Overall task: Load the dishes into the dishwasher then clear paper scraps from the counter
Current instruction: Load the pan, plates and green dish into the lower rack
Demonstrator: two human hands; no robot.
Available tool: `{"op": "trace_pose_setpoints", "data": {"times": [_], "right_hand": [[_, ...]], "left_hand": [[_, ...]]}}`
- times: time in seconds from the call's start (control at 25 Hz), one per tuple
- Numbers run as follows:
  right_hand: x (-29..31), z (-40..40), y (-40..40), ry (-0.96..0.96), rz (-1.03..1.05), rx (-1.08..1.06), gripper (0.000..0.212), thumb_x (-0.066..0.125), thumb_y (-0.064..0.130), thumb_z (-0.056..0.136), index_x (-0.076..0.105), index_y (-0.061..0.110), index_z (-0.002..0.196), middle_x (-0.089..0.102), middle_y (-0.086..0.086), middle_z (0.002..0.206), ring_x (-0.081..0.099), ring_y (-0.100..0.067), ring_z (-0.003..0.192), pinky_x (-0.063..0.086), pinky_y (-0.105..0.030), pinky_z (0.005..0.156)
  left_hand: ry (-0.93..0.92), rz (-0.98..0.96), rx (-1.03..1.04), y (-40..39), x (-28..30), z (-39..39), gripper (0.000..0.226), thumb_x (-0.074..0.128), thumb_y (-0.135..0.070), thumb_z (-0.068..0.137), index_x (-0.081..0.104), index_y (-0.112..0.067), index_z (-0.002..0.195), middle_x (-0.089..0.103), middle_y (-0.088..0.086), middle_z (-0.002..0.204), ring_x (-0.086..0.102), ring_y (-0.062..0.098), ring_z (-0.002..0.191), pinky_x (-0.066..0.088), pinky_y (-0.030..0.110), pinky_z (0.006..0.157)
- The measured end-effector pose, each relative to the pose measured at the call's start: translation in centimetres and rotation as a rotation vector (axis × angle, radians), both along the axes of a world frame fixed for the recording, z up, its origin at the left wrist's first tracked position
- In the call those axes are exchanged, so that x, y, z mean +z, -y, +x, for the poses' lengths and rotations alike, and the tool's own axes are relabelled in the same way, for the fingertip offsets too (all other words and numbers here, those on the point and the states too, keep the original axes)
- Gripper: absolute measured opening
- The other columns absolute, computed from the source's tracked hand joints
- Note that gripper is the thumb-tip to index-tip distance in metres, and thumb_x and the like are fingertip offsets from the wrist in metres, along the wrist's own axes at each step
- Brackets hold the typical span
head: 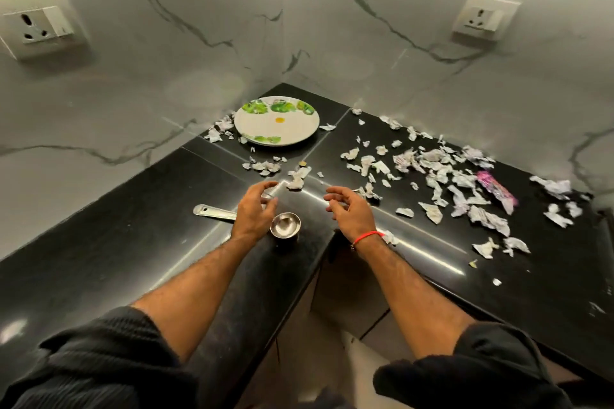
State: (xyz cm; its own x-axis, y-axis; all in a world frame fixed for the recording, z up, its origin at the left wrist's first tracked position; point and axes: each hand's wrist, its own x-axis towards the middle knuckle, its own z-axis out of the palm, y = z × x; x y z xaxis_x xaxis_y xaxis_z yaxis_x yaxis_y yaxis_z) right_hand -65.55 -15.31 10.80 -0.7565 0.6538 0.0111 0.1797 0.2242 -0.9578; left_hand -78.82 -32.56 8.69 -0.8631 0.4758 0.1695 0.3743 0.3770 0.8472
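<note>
Dark rolled-up sleeves (99, 352) were seen nearest the camera, with two bare forearms reaching out from them over the inner corner of the black counter (99, 259). Both hands were held apart from each other with nothing gripped. The left hand (255, 209) was poised with loosely curled fingers just beside a small steel bowl (285, 226), which stood upright near the counter's edge; the handle of a steel utensil (214, 212) was seen lying flat behind that hand, its far end hidden by the hand. The right hand (349, 209), a red thread (367, 236) at its wrist, was held loosely curled above bare counter. Whether either hand touched the surface could not be told.

Beyond the hands, paper scraps (442, 176) were scattered thickly across the right stretch of counter, a pink wrapper (496, 188) among them, and a smaller scatter lay in the middle. Farthest back, a flower-patterned plate (276, 120) lay in the corner against the marble wall (199, 43), scraps touching its rim. No dishwasher was in view.

It was judged that the dishes remained to be collected. The bowl, so close to the edge, could be knocked off by a careless reach; scraps clinging to the plate could be carried into the dishwasher; light scraps could be swept to the floor.
</note>
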Motion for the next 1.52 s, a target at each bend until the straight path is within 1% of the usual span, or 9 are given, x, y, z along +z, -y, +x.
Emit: {"op": "trace_pose_setpoints", "data": {"times": [0.12, 0.44, 0.68, 0.8, 0.92, 1.0, 1.12, 1.36, 1.52], "right_hand": [[-0.4, -2.9, -1.1, 0.005, -0.055, -0.011, 0.025, 0.056, 0.003, 0.093, 0.068, 0.016, 0.111, 0.072, -0.001, 0.097, 0.07, -0.013, 0.08, 0.059, -0.027, 0.076], [-3.5, -15.1, -8.3, 0.089, -0.283, -0.051, 0.012, 0.061, 0.008, 0.088, 0.067, 0.018, 0.085, 0.072, -0.008, 0.079, 0.068, -0.02, 0.072, 0.058, -0.039, 0.073], [-5.1, -25.1, -13.6, 0.2, -0.441, -0.037, 0.015, 0.064, 0.013, 0.091, 0.062, 0.016, 0.076, 0.067, -0.013, 0.079, 0.064, -0.019, 0.067, 0.056, -0.038, 0.07], [-7.0, -29.1, -15.4, 0.296, -0.542, -0.075, 0.038, 0.07, 0.042, 0.085, 0.061, 0.006, 0.08, 0.067, -0.014, 0.077, 0.067, -0.022, 0.066, 0.057, -0.037, 0.063], [-10.4, -32.5, -16.5, 0.426, -0.455, -0.115, 0.073, 0.069, 0.071, 0.06, 0.069, 0.006, 0.093, 0.073, -0.015, 0.087, 0.069, -0.031, 0.072, 0.06, -0.05, 0.073], [-9.0, -32.8, -15.6, 0.48, -0.364, -0.087, 0.068, 0.069, 0.066, 0.067, 0.07, 0.009, 0.105, 0.073, -0.011, 0.099, 0.069, -0.034, 0.09, 0.057, -0.045, 0.083], [-7.4, -32.6, -13.6, 0.506, -0.255, -0.068, 0.049, 0.068, 0.046, 0.083, 0.068, 0.01, 0.116, 0.07, -0.009, 0.115, 0.063, -0.034, 0.108, 0.05, -0.037, 0.092], [-7.5, -29.3, -14.0, 0.114, -0.638, -0.228, 0.008, 0.06, 0.018, 0.085, 0.053, 0.016, 0.089, 0.066, -0.018, 0.107, 0.059, -0.027, 0.086, 0.055, -0.041, 0.075], [-7.9, -23.3, -16.6, -0.039, -0.67, -0.308, 0.021, 0.061, 0.018, 0.074, 0.043, 0.025, 0.084, 0.057, -0.014, 0.094, 0.058, -0.028, 0.082, 0.055, -0.052, 0.075]], "left_hand": [[0.004, -0.019, 0.048, -0.7, -0.2, -2.3, 0.036, 0.065, -0.015, 0.094, 0.061, -0.02, 0.129, 0.058, -0.006, 0.128, 0.062, 0.0, 0.086, 0.048, 0.019, 0.084], [0.104, -0.009, 0.198, -6.4, -1.3, -10.3, 0.036, 0.064, -0.016, 0.094, 0.061, -0.023, 0.13, 0.066, -0.003, 0.122, 0.069, 0.009, 0.093, 0.058, 0.034, 0.09], [0.161, -0.099, 0.302, -10.8, -1.0, -14.7, 0.043, 0.062, -0.013, 0.095, 0.057, -0.022, 0.137, 0.059, 0.001, 0.134, 0.064, 0.008, 0.095, 0.051, 0.022, 0.085], [0.186, -0.135, 0.34, -12.4, -1.1, -15.9, 0.044, 0.062, -0.012, 0.094, 0.056, -0.021, 0.137, 0.058, 0.0, 0.135, 0.063, 0.004, 0.093, 0.048, 0.006, 0.071], [0.194, -0.143, 0.344, -12.9, -1.2, -16.4, 0.047, 0.063, -0.013, 0.094, 0.054, -0.021, 0.14, 0.056, 0.0, 0.136, 0.065, 0.006, 0.097, 0.055, 0.013, 0.075], [0.178, -0.163, 0.347, -12.8, -1.2, -16.7, 0.047, 0.064, -0.014, 0.094, 0.054, -0.02, 0.14, 0.055, 0.0, 0.139, 0.064, 0.007, 0.099, 0.057, 0.028, 0.089], [0.182, -0.187, 0.364, -11.8, -1.6, -16.5, 0.046, 0.063, -0.016, 0.095, 0.054, -0.021, 0.139, 0.055, -0.001, 0.139, 0.064, 0.007, 0.1, 0.056, 0.033, 0.093], [0.183, -0.158, 0.354, -9.7, -2.1, -14.6, 0.041, 0.063, -0.017, 0.095, 0.058, -0.026, 0.134, 0.062, 0.001, 0.131, 0.069, 0.007, 0.095, 0.059, 0.032, 0.088], [0.165, -0.103, 0.329, -9.4, -1.6, -13.3, 0.036, 0.062, -0.019, 0.096, 0.06, -0.022, 0.132, 0.063, 0.001, 0.127, 0.068, 0.01, 0.093, 0.054, 0.016, 0.073]]}}
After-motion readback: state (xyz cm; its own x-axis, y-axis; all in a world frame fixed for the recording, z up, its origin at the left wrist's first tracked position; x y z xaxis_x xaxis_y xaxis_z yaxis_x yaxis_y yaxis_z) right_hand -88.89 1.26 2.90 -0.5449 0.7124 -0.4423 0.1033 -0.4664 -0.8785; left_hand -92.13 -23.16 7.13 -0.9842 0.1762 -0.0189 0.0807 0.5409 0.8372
